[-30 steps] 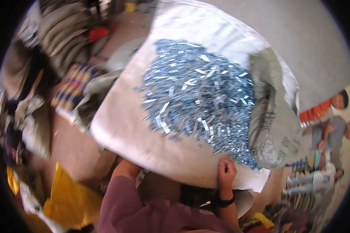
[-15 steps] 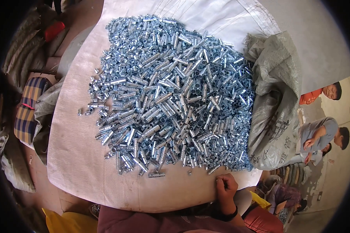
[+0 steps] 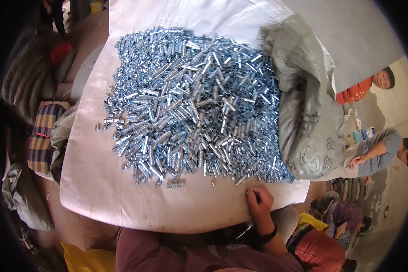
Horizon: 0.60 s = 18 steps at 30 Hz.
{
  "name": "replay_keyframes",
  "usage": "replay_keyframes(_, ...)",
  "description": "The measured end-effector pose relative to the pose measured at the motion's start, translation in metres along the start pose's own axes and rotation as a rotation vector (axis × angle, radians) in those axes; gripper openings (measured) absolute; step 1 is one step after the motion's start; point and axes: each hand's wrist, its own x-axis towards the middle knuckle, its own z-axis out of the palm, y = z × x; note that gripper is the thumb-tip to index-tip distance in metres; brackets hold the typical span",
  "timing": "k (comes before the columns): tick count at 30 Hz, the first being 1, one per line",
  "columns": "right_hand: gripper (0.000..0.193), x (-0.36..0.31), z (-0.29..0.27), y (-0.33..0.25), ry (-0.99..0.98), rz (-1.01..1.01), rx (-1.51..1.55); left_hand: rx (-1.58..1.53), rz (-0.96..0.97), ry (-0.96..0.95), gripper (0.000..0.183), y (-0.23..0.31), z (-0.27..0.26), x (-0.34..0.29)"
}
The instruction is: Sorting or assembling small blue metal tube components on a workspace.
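At the near edge of a pale cloth-covered table [image 3: 95, 181], my right hand [image 3: 260, 202] rests with its fingers curled into a loose fist, and nothing shows in it. A dark band circles that wrist. Just beyond the knuckles begins a wide, low heap of shiny metal tubes and small ring-like pieces [image 3: 195, 109]. Longer tubes with holes lie mostly in the middle and near part, shorter pieces toward the far left and right edge. One tube [image 3: 175, 185] lies apart at the front of the heap. My left hand is out of view.
A crumpled grey-green woven sack [image 3: 310, 122] borders the heap's right side. Several people sit or bend at the right, one in grey [image 3: 378, 152], another in red [image 3: 358, 94]. On the left stand a checked cushion [image 3: 44, 136] and filled sacks [image 3: 25, 90]; yellow cloth [image 3: 90, 260] lies below.
The view has shifted, so the heap's near edge and my right hand appear higher. My fist stays by the table's edge. At the right, the person in grey has changed posture.
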Motion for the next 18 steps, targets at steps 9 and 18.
replay_keyframes(9,0.006,-0.007,-0.002,0.007,0.093,-0.014,0.098,0.114,0.081,-0.013,0.032,0.094,-0.064,-0.012)
replay_keyframes(18,0.006,-0.01,-0.006,0.017,0.036,-0.032,0.174,0.168,-0.022,0.085,0.032,0.078,-0.098,-0.009)
